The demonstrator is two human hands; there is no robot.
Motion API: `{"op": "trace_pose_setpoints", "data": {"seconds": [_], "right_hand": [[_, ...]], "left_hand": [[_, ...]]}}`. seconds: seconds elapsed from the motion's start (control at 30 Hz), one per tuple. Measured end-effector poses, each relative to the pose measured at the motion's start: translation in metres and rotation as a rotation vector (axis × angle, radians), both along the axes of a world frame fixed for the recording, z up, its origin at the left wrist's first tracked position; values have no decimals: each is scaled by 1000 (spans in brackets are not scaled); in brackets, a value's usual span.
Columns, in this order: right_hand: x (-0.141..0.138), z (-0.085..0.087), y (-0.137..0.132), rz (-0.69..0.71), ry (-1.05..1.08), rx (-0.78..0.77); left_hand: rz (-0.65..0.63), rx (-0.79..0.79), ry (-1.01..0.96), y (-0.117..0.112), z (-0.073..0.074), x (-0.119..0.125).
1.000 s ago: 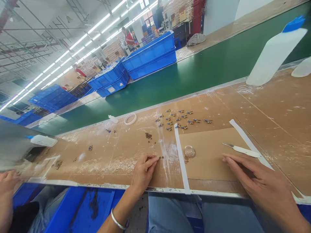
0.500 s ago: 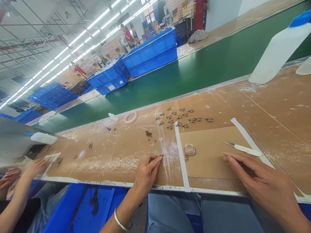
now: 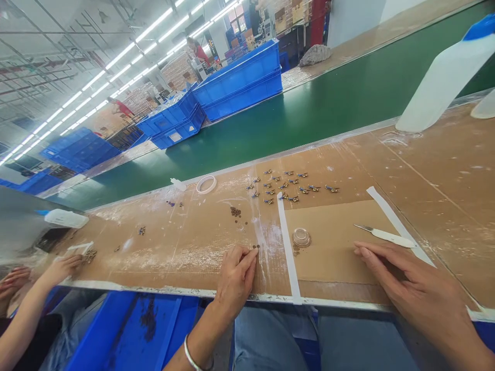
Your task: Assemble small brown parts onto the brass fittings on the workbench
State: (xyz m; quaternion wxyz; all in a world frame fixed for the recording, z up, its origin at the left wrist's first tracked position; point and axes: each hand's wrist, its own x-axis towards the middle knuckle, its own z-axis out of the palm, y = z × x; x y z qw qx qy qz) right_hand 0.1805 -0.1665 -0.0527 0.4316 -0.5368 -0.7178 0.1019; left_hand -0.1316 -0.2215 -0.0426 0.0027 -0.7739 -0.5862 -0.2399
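My left hand [image 3: 236, 275] rests on the brown cardboard-covered bench [image 3: 185, 247], fingers curled, the fingertips touching a few tiny dark parts [image 3: 255, 247]. Whether anything is pinched in it is hidden. My right hand [image 3: 417, 293] lies flat and open on a cardboard sheet [image 3: 336, 242], just below a white-handled scalpel [image 3: 384, 236]. A small clear cup [image 3: 301, 237] sits between my hands. Several small blue-and-gold pieces [image 3: 290, 186] lie in rows farther back, with a small heap of dark parts [image 3: 235, 212] to their left.
A green conveyor belt [image 3: 309, 118] runs behind the bench, with blue crates [image 3: 240, 85] beyond it. A white bottle with a blue cap [image 3: 444, 82] stands at the back right. A tape roll [image 3: 205, 184] lies near the belt. Another person's hand [image 3: 62, 269] reaches onto the bench at the left.
The other person's hand at the left has reached forward onto the bench near a pile of parts. My own hands have hardly moved.
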Motion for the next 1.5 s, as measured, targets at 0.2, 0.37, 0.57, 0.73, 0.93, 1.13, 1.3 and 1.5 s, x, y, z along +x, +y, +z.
{"op": "trace_pose_setpoints", "data": {"seconds": [0.2, 0.37, 0.57, 0.73, 0.93, 1.13, 1.3, 1.5], "right_hand": [[0, 0, 1, 0, -11, 45], [-1, 2, 1, 1, -4, 27], [0, 1, 0, -20, -23, 3], [1, -2, 1, -8, -19, 37], [0, 3, 2, -3, -38, 19], [0, 1, 0, -22, -27, -5], [-2, 5, 1, -18, -13, 0], [-1, 8, 2, 15, -87, 64]], "left_hand": [[12, 39, 2, -1, -2, 2], [23, 67, 9, 1, -4, 4], [-3, 84, 13, 0, 0, 10], [38, 71, 11, -4, -2, 12], [62, 69, 11, -3, -5, 12], [32, 89, 19, -1, -4, 13], [44, 78, 20, -2, -5, 15], [49, 80, 17, -2, -7, 16]]}}
